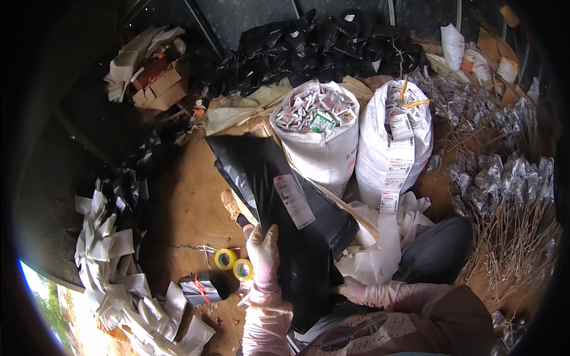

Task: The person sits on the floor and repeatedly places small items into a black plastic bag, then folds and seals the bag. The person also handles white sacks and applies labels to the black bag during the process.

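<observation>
A large black plastic mailing bag [307,276] lies across the middle of the view, with a white printed label [294,201] stuck on it. My left hand [262,249], in a pale glove, pinches the bag's left edge below the label. At the bag's lower right side is my right hand [352,289]; its fingers are hidden behind the black plastic, so its grip is unclear. Two rolls of yellow-rimmed tape [225,259] lie on the ground left of my left hand, near a black bundle [202,287] tied with red string.
Ahead stand two white woven sacks [318,147] full of small packets; a strip of labels [395,173] hangs from the right one. Plastic-wrapped bare-root plants [503,187] lie at right, white pouches [129,293] at left. Black bags [311,49] are piled behind, cardboard [160,89] at back left.
</observation>
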A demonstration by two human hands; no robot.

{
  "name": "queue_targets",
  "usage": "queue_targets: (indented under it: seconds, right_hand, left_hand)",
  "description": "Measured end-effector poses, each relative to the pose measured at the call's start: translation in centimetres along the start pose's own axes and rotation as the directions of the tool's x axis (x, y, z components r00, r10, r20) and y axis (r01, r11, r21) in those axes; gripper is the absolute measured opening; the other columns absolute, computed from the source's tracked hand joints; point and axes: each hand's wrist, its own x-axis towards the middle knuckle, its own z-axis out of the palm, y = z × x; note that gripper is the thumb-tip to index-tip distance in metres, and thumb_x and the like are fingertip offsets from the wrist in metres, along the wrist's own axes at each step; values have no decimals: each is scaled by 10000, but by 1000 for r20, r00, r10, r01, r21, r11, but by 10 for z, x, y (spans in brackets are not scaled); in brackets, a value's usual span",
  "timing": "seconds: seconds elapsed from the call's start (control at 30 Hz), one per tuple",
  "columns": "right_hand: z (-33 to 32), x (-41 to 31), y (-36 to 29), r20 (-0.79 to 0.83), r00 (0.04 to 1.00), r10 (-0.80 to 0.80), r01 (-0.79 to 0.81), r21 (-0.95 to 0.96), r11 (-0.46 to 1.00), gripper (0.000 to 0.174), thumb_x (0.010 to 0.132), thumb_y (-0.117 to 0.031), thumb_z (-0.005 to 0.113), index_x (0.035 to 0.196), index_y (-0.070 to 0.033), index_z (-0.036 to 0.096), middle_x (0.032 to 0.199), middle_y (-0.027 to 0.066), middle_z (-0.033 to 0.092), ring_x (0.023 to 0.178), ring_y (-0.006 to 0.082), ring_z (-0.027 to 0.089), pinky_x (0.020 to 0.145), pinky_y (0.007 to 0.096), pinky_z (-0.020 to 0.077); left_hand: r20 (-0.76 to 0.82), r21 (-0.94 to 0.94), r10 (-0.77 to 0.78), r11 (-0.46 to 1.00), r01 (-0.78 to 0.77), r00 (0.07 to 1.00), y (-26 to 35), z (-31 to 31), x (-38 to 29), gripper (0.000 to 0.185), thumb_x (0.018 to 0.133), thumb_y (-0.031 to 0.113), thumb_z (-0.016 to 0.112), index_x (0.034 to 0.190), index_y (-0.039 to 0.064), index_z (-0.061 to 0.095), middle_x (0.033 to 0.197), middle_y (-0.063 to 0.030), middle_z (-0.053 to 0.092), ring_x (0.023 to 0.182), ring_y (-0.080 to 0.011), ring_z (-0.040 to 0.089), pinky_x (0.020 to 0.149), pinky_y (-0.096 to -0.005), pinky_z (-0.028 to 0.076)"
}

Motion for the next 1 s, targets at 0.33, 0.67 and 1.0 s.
queue_targets:
  seconds: [0.33,0.67,1.0]
  right_hand:
    - [-498,142,-115,-862,496,104,835,507,214,344,897,-245,614,1171,-42,569,980,113,640,803,188,625,724,274,541]
    - [-476,165,-11,-780,625,-11,21,3,1000,336,829,-188,679,1132,-58,615,967,66,651,792,130,601,688,255,489]
    - [-436,233,8,-768,641,-19,148,100,984,357,754,-62,618,1104,12,611,987,148,668,870,194,640,776,265,484]
  left_hand:
    - [-44,267,758,636,-724,651,198,41,122,549,916,259,612,1377,49,403,1300,-159,444,1222,-262,449,1044,-380,368]
    - [429,894,-227,245,-375,874,-138,58,15,348,774,297,647,1063,117,577,968,-135,610,901,-328,597,749,-442,503]
    - [340,938,-554,147,-313,760,-179,56,-12,648,798,486,637,1322,138,484,1163,-118,561,1059,-288,557,847,-387,486]
